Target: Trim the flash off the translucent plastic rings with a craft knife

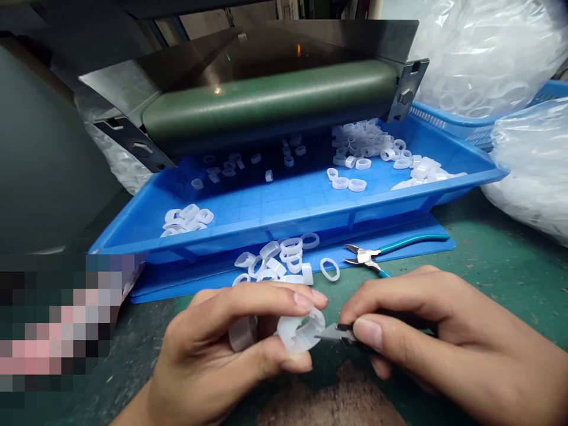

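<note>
Between the thumb and fingers of my left hand [222,343] is a translucent white plastic ring [290,338], its opening turned to the right. Another white ring [243,334] shows behind those fingers, partly hidden in the palm. My right hand [426,331] grips a craft knife [337,332] with a dark handle, mostly covered by the fingers. The blade's tip meets the right edge of the ring or lies just beside it. Just beyond my hands, a loose pile of similar rings [277,266] and a single thin ring [329,269] lie on the work surface.
Teal-handled side cutters [368,254] lie with jaws apart before a blue tray [266,216] holding scattered rings. Above the tray hangs a green conveyor roller [270,109] with metal side plates. Plastic bags of rings [479,65] and a blue basket [461,121] stand right.
</note>
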A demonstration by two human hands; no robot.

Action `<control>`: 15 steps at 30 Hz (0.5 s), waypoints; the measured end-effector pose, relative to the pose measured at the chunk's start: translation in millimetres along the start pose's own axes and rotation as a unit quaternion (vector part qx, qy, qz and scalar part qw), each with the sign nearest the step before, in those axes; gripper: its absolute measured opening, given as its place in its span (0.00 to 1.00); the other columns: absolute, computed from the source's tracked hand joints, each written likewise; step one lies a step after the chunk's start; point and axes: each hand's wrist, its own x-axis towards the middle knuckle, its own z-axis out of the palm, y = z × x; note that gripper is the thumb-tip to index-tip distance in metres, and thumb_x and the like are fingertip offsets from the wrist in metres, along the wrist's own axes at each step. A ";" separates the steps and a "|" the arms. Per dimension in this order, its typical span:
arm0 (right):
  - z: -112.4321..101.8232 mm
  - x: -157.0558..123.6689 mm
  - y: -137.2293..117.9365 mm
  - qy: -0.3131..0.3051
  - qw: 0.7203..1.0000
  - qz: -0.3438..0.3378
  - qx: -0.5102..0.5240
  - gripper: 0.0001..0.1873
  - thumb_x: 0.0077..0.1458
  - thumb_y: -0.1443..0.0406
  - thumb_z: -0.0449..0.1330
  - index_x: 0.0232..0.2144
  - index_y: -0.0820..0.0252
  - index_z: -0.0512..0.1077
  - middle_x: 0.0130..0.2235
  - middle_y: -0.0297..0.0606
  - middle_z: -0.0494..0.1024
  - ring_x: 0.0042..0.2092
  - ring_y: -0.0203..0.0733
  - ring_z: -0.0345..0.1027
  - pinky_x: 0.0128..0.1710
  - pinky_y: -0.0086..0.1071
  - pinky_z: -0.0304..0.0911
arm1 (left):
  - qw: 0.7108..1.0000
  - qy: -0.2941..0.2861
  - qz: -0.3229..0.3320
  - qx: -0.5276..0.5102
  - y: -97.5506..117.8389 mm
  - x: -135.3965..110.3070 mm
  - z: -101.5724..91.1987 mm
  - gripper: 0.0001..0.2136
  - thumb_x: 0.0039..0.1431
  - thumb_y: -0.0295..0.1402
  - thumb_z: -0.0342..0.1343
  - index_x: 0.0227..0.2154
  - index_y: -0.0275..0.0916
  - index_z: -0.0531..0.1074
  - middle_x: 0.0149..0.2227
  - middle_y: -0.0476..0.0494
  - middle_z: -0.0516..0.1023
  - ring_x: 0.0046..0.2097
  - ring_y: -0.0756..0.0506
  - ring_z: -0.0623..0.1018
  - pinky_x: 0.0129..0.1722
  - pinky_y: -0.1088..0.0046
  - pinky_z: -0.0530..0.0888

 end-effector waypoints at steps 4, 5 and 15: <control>0.5 0.0 4.3 0.035 0.993 -0.079 -0.078 0.16 0.72 0.63 0.65 0.32 0.50 0.87 0.28 0.31 0.90 0.27 0.41 0.82 0.31 0.32 0.69 | 1.000 0.004 -0.008 -0.008 -2.4 -1.0 -1.8 0.11 0.74 0.38 0.79 0.56 0.55 0.91 0.52 0.54 0.98 0.50 0.47 0.98 0.51 0.83 0.90; 0.7 0.1 5.9 0.038 0.992 -0.091 -0.083 0.15 0.73 0.64 0.65 0.32 0.49 0.88 0.30 0.31 0.92 0.27 0.41 0.83 0.32 0.31 0.71 | 1.000 0.003 -0.005 -0.009 -2.4 -0.9 -2.1 0.12 0.74 0.38 0.79 0.56 0.55 0.91 0.52 0.54 0.98 0.51 0.47 0.97 0.51 0.83 0.90; 5.0 0.5 6.7 0.051 0.991 -0.093 -0.087 0.13 0.71 0.66 0.67 0.36 0.50 0.90 0.41 0.33 0.98 0.33 0.44 0.89 0.36 0.32 0.77 | 0.999 -0.012 0.026 0.013 0.0 0.1 -1.9 0.15 0.71 0.38 0.82 0.57 0.53 0.91 0.53 0.51 0.98 0.49 0.44 0.98 0.51 0.78 0.92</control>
